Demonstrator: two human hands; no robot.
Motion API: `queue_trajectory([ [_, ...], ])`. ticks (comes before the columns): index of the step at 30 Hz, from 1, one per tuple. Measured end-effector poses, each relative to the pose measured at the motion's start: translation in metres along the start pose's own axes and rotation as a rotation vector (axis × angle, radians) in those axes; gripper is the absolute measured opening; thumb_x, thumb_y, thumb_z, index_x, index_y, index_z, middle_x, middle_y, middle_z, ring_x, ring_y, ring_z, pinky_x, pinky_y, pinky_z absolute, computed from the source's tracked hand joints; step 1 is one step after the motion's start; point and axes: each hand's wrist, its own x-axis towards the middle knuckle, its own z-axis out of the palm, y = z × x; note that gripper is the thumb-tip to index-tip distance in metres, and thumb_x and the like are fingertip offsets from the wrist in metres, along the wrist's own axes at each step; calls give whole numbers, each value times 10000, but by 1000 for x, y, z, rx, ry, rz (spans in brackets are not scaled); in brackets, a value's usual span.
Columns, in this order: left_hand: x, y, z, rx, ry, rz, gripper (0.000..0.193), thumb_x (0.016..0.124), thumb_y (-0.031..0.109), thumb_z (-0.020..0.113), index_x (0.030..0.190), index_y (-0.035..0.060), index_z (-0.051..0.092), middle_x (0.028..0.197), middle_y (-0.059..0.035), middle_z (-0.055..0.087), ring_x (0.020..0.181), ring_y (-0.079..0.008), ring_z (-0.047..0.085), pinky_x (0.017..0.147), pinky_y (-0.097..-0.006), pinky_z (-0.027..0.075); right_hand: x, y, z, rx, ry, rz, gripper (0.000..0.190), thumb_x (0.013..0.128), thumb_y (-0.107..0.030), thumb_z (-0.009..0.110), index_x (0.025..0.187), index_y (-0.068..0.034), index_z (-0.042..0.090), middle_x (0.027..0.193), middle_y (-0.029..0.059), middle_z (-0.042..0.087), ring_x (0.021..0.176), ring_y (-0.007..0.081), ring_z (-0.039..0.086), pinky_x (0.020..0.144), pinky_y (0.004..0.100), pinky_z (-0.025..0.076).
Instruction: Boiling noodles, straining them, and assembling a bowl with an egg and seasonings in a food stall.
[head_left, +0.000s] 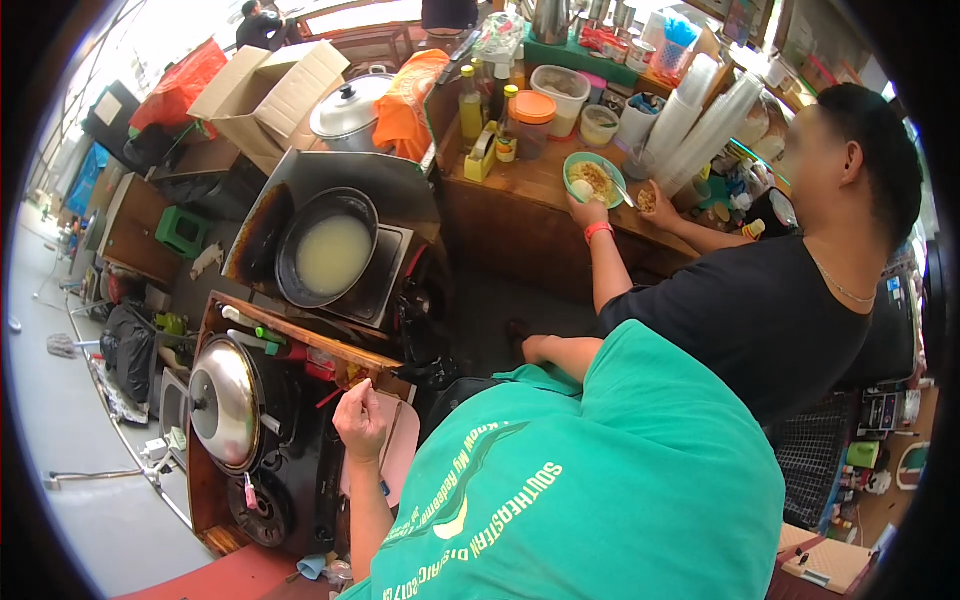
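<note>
My left hand (361, 421) is raised over the counter at lower left, fingers curled together, with nothing visible in it. Beneath it lies a pink cutting board (399, 442). My right forearm comes out of the green sleeve; its far end (535, 349) is small and partly hidden, so the hand's pose is unclear. Ahead, a black wok (334, 247) with cloudy pale liquid sits on a gas stove (375, 277). Left of my left hand stands a pan under a domed metal lid (225, 397). A person in black holds a green bowl (570, 166) of food with a spoon.
The co-worker stands close on my right. Bottles (470, 109), an orange-lidded jar (534, 109), tubs and stacked plastic cups (679, 112) crowd the wooden counter (495, 176). A lidded pot (349, 105), an orange cloth (409, 101) and a cardboard box (270, 97) stand behind the stove.
</note>
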Motion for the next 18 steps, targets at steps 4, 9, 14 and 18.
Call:
queue_trajectory([
  [4,-5,6,8,0,64,36,116,870,-14,637,983,-5,661,827,-112,674,606,-181,588,545,-278,451,14,-21,0,-95,-27,-136,443,800,-286,643,1114,24,677,1185,231,636,1121,355,611,941,433,490],
  [9,-37,15,-1,1,14,-132,161,841,-41,618,993,-8,661,855,-141,678,714,-265,663,644,-325,520,16,-30,-6,-95,-25,-150,434,803,-284,640,1114,16,680,1187,227,637,1122,357,609,945,439,487],
  [14,-79,22,-14,18,88,-224,144,858,-14,632,998,-8,662,783,-119,673,604,-190,598,563,-294,473,-3,-33,-19,9,-20,-98,437,811,-285,633,1121,20,672,1178,214,644,1123,350,604,951,433,480],
  [18,-110,31,-19,-6,136,-410,147,881,22,632,1020,-9,671,795,-95,690,615,-126,595,540,-253,456,27,-10,-1,33,52,-80,412,807,-300,619,1067,10,696,1122,213,662,1075,357,622,927,438,488],
])
